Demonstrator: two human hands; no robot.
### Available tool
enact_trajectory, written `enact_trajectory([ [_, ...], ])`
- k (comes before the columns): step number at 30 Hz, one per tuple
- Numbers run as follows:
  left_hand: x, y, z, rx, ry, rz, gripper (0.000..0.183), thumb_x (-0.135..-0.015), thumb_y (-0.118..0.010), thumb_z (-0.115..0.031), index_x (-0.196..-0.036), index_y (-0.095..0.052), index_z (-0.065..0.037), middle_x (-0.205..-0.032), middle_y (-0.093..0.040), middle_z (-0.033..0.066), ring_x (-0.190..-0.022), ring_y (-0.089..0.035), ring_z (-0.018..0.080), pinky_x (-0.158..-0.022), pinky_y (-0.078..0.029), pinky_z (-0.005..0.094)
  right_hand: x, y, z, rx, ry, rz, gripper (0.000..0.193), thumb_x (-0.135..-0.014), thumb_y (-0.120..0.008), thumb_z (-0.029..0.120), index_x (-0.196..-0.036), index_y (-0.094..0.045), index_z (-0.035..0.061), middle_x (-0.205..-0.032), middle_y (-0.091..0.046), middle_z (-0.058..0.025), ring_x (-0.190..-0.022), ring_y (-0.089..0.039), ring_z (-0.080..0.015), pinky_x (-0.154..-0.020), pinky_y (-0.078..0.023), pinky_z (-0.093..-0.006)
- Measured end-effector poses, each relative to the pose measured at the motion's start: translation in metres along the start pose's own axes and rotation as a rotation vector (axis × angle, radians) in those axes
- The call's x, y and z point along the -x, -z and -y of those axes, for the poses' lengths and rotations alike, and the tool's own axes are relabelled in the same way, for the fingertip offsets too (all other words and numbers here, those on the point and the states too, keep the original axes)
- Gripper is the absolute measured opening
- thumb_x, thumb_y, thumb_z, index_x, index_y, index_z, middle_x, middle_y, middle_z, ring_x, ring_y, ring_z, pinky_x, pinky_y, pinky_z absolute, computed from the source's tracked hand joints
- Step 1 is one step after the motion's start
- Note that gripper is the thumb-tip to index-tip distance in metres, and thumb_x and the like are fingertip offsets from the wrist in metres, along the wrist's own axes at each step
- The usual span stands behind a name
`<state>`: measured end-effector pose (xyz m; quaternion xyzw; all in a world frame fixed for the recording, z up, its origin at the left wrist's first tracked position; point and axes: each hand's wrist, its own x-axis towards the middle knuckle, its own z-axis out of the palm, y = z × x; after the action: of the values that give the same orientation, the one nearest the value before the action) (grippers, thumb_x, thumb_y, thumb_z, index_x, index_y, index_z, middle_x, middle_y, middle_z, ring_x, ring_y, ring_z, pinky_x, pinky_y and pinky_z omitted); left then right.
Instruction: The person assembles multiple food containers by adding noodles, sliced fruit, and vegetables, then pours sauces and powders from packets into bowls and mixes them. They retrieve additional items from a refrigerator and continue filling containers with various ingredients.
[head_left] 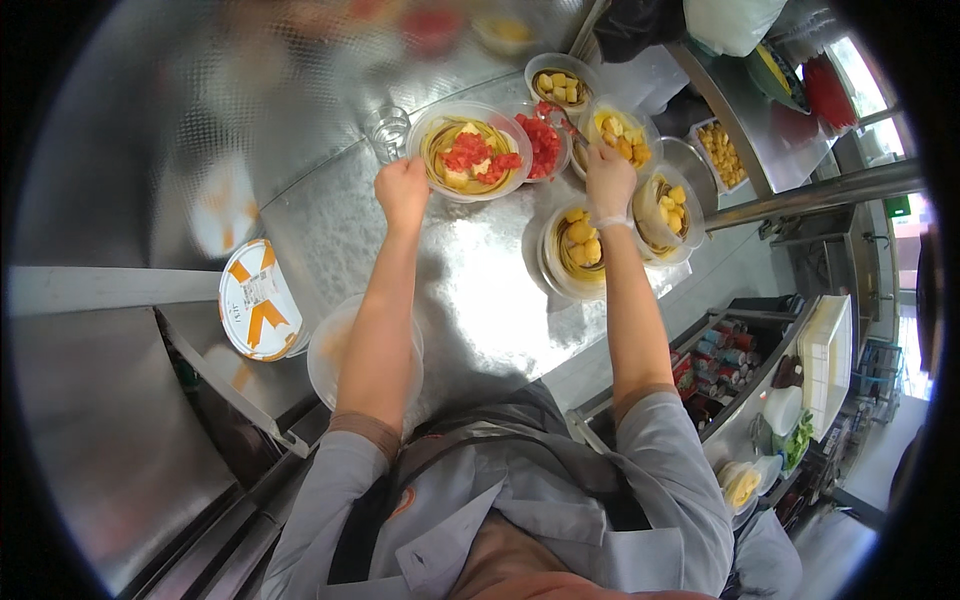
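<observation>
My left hand (402, 193) is closed at the left rim of a clear round bowl (470, 150), and its fingertips are partly hidden. Pale noodles fill that bowl, topped with diced red pieces that look like tomato or watermelon and some pale chunks. Beside it, a smaller clear bowl (541, 143) contains more of the red dice. A metal spoon (566, 120) slants over this smaller bowl, its handle running into my closed right hand (610, 180), which appears to wear a thin clear glove. Around my right hand stand bowls topped with yellow chunks, including one bowl (622, 133) just beyond the fingers.
Another yellow-topped bowl (577, 250) stands left of my right forearm. A clear cup (388, 132) is near my left hand. White-and-orange lids (262, 300) lie at the left, by a translucent container (330, 350) under my left forearm. A metal rail (815, 192) crosses at right.
</observation>
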<state>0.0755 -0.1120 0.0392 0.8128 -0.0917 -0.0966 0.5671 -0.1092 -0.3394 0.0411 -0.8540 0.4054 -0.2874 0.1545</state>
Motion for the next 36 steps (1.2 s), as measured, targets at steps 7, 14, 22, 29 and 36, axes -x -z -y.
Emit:
enact_trajectory([
  [7,0.000,0.006,-0.020,-0.172,-0.151,-0.064,0.029,-0.076,-0.052,-0.020,-0.062,-0.059,0.005,-0.059,-0.055,0.0241,-0.053,-0.053,0.0388,-0.057,-0.042,0.0448,0.016,0.056,0.055,-0.068,0.110,-0.049,0.022,-0.084,-0.057,0.022,-0.070,-0.065,0.0063,-0.064,-0.060,-0.0186,-0.063,-0.061,-0.0364,-0.058,-0.048,-0.0441],
  [14,-0.005,0.001,-0.064,-0.341,-0.262,-0.053,0.030,-0.077,-0.052,-0.021,-0.063,-0.061,0.004,-0.063,-0.057,0.0251,-0.059,-0.057,0.0397,-0.060,-0.043,0.0464,-0.002,0.064,0.081,-0.079,0.280,0.064,0.023,-0.083,-0.057,0.023,-0.073,-0.067,0.0051,-0.070,-0.062,-0.0181,-0.065,-0.061,-0.0373,-0.061,-0.048,-0.0446],
  [22,-0.026,-0.025,-0.083,-0.487,-0.299,0.003,0.032,-0.077,-0.054,-0.024,-0.064,-0.063,0.004,-0.063,-0.059,0.0230,-0.059,-0.058,0.0380,-0.060,-0.044,0.0466,-0.047,0.034,0.054,-0.367,0.117,0.362,0.021,-0.077,-0.061,0.018,-0.080,-0.070,-0.0004,-0.075,-0.066,-0.0190,-0.067,-0.064,-0.0281,-0.065,-0.049,-0.0337],
  [29,-0.031,-0.021,-0.050,-0.214,-0.192,0.050,0.030,-0.076,-0.055,-0.022,-0.061,-0.061,0.003,-0.052,-0.057,0.0170,-0.048,-0.056,0.0273,-0.052,-0.044,0.0378,-0.048,0.034,0.016,-0.702,-0.251,0.390,0.018,-0.075,-0.064,0.012,-0.078,-0.068,-0.0052,-0.062,-0.061,-0.0138,-0.056,-0.055,-0.0166,-0.054,-0.042,-0.0299],
  [36,-0.018,-0.009,-0.039,-0.105,-0.095,0.075,0.027,-0.076,-0.056,-0.021,-0.065,-0.063,0.003,-0.049,-0.055,0.0145,-0.044,-0.055,0.0190,-0.049,-0.043,0.0361,-0.041,0.043,0.013,-0.671,0.063,0.377,0.015,-0.078,-0.064,0.011,-0.075,-0.067,-0.0034,-0.057,-0.057,-0.0062,-0.048,-0.049,-0.0117,-0.046,-0.037,-0.0259],
])
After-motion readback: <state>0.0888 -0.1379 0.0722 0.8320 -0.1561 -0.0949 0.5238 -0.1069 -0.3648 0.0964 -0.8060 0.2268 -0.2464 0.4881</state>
